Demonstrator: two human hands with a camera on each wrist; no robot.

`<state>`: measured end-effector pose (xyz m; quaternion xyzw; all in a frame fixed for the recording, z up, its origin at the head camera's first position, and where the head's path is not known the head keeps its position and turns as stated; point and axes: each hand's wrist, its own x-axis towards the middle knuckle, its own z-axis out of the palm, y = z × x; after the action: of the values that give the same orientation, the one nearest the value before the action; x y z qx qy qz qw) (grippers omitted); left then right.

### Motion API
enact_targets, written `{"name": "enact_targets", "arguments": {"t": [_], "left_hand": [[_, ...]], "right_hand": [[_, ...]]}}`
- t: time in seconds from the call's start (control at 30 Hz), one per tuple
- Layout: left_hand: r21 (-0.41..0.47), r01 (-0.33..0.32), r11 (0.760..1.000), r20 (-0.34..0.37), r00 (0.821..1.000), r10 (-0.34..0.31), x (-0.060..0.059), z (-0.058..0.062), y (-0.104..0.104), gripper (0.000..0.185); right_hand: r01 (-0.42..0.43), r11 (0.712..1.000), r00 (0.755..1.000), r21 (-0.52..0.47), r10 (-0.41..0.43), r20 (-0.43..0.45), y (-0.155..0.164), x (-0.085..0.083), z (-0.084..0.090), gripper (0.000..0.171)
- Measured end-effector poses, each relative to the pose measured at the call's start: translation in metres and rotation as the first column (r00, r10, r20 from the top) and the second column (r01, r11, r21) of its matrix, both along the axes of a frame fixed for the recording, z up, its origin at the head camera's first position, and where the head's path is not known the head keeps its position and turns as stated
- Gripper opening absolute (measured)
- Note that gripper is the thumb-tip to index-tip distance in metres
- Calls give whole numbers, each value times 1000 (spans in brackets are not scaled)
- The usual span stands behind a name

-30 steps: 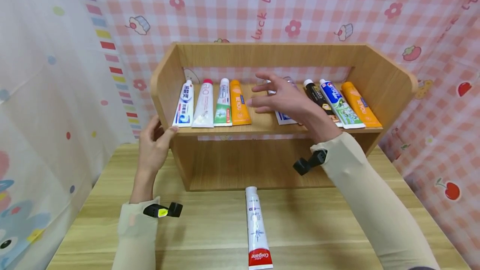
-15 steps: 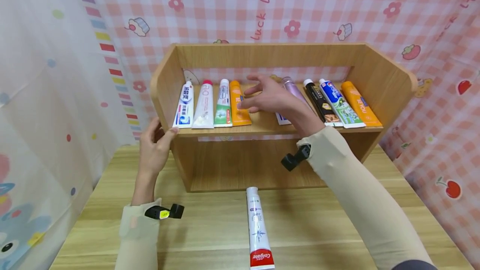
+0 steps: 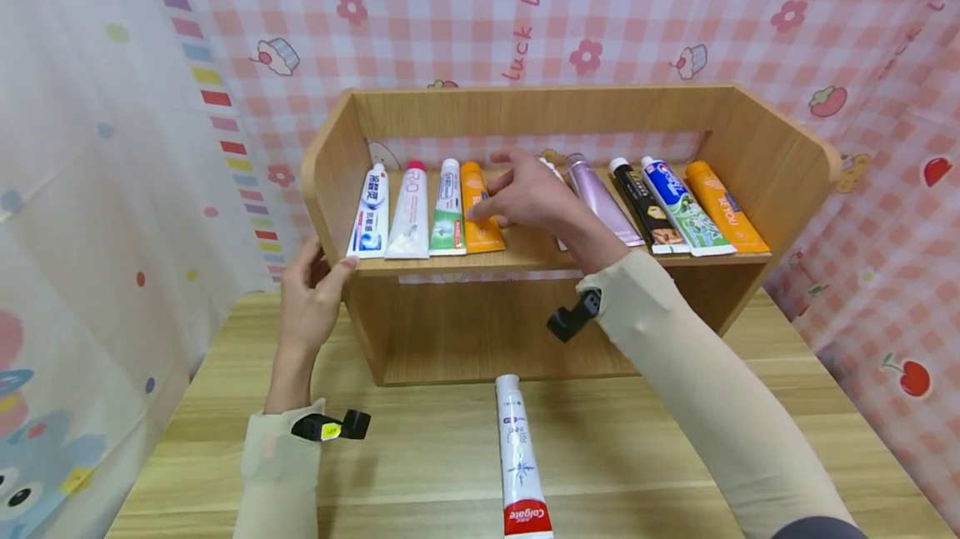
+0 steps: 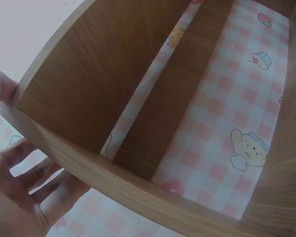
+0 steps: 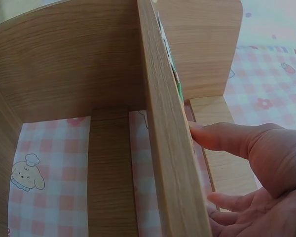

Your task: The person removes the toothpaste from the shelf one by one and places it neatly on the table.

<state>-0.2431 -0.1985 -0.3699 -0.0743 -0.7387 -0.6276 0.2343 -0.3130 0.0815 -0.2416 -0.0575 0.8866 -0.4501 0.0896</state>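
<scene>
Fingers of the right hand (image 3: 534, 193), loosely spread and holding nothing, have slid left along the shelf (image 3: 525, 254) onto the orange tube (image 3: 477, 207); the left hand (image 3: 311, 289) still clasps the shelf's left wall, suggesting the row is being tidied.

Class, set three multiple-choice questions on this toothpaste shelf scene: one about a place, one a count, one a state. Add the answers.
1. Where does the Colgate tube lie?
A. on the upper shelf board
B. on the table in front of the shelf
C. in the right hand

2. How many orange tubes lie on the shelf?
A. one
B. two
C. four

3. How is the right hand?
A. fingers loose, holding nothing
B. gripping a black tube
C. flat on the table

Answers:
1 B: the Colgate tube lies on the table, before the shelf.
2 B: one orange tube left, another far right.
3 A: the right hand is above the board, grasping nothing.
</scene>
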Motion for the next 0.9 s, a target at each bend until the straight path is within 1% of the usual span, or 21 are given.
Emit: {"name": "enact_targets", "arguments": {"t": [0.23,0.47,0.6,0.73,0.9], "left_hand": [[2,6,1000,-7,1000,-6,0,1,0,44],[10,6,1000,-3,1000,-6,-1,-1,0,44],[8,7,1000,0,1000,-7,-1,-2,0,44],[1,9,1000,5,1000,-9,0,-2,0,45],[-9,3,1000,12,1000,-3,1,-1,-1,45]], "right_hand": [[4,1000,1000,10,-4,13,-1,0,4,91],[-24,1000,1000,12,24,9,-2,-2,2,81],[-50,998,998,32,48,35,1,-4,3,75],[-81,996,993,43,77,85,5,-5,5,67],[-85,994,982,-62,95,164,11,-6,7,57]]}}
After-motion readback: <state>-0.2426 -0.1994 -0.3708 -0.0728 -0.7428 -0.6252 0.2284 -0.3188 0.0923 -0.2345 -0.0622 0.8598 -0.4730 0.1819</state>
